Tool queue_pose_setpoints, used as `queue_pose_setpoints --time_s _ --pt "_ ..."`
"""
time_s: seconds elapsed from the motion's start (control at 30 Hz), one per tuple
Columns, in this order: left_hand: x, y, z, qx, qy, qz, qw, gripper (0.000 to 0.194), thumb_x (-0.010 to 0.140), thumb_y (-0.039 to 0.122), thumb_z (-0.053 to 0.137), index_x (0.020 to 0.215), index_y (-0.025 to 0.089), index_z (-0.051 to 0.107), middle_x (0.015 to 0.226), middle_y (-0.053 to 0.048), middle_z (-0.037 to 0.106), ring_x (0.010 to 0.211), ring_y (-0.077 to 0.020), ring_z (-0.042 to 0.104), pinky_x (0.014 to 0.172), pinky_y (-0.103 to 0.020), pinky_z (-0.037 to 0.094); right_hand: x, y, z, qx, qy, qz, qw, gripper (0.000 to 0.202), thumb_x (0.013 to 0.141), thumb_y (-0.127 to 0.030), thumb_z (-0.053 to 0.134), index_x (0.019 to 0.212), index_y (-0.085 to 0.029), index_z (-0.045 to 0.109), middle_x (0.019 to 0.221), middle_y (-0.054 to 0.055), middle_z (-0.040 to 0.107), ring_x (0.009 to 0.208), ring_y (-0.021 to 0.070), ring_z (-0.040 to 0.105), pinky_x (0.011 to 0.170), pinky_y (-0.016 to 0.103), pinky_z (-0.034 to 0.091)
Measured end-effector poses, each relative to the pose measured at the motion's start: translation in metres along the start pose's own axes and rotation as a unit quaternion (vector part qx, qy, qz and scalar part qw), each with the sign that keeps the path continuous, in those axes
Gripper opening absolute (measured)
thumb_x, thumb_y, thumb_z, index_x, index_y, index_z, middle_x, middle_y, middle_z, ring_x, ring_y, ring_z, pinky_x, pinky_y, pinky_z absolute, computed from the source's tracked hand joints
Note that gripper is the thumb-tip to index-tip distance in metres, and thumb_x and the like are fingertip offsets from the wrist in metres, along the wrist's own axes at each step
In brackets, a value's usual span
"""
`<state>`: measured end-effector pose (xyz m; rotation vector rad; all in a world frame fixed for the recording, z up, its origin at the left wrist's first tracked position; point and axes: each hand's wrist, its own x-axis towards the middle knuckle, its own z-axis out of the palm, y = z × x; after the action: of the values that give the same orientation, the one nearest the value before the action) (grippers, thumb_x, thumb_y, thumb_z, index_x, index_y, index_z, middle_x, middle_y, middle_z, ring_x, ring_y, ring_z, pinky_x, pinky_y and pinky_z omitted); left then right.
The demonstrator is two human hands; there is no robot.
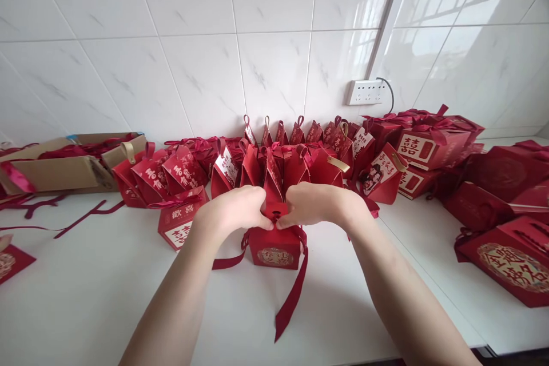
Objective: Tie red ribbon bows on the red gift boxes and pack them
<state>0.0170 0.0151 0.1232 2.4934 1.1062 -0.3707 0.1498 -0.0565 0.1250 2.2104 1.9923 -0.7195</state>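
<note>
A small red gift box with gold lettering on its front stands upright on the white table, between my hands. My left hand grips the left side of its top flap, thumb bent toward a small hole. From the other side, my right hand closes on the same flap, and the two thumbs nearly meet. A dark red ribbon trails from the box, one end hanging to the front and another to the left. The fingers behind the flap are hidden.
Rows of finished-looking red boxes stand behind. Stacked boxes and a large box are on the right. An open cardboard carton with ribbons lies left. Another person's fingertips touch a red piece at the left edge. A socket strip is on the wall.
</note>
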Motion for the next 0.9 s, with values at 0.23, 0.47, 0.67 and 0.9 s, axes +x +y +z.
queue_pose_setpoints --time_s 0.23,0.47,0.67,0.9 --pt "0.007 -0.037 0.029 -0.221 0.035 0.089 0.970 0.037 0.066 0.043 0.071 0.051 0.019 0.046 0.041 0.005 0.043 0.034 -0.0077 0.028 0.040 -0.025 0.013 -0.003 0.021 0.038 0.128 0.031 -0.009 0.991 0.030 0.080 -0.047 0.055 0.069 -0.021 0.045 0.061 0.000 0.053 0.050 0.0137 0.049 0.044 0.027 0.032" --pt "-0.009 -0.064 0.074 -0.347 0.055 0.097 0.931 0.038 0.072 0.054 0.065 0.069 0.018 0.051 0.055 0.004 0.049 0.047 -0.0106 0.043 0.046 -0.022 0.025 -0.003 0.049 0.089 0.540 0.028 -0.125 0.832 0.044 0.068 -0.048 0.073 0.083 -0.020 0.042 0.064 -0.005 0.055 0.056 0.0093 0.053 0.054 0.024 0.041" --pt "-0.023 -0.071 0.090 -0.461 -0.051 0.161 0.871 0.046 0.077 0.057 0.059 0.057 0.016 0.050 0.046 0.002 0.048 0.045 -0.0102 0.042 0.055 -0.026 0.034 -0.009 0.053 0.109 0.635 -0.012 -0.111 0.764 0.046 0.069 -0.055 0.071 0.062 -0.018 0.045 0.048 -0.012 0.034 0.042 0.0032 0.032 0.056 0.026 0.043" --pt "-0.035 -0.068 0.103 -0.630 -0.080 0.183 0.750 0.032 0.072 0.038 0.070 0.063 0.015 0.051 0.046 0.006 0.043 0.044 -0.0073 0.040 0.059 -0.027 0.037 -0.028 0.051 0.130 0.672 0.056 -0.092 0.732 0.050 0.073 -0.065 0.060 0.066 -0.016 0.055 0.047 -0.004 0.049 0.048 0.0109 0.054 0.051 0.024 0.039"
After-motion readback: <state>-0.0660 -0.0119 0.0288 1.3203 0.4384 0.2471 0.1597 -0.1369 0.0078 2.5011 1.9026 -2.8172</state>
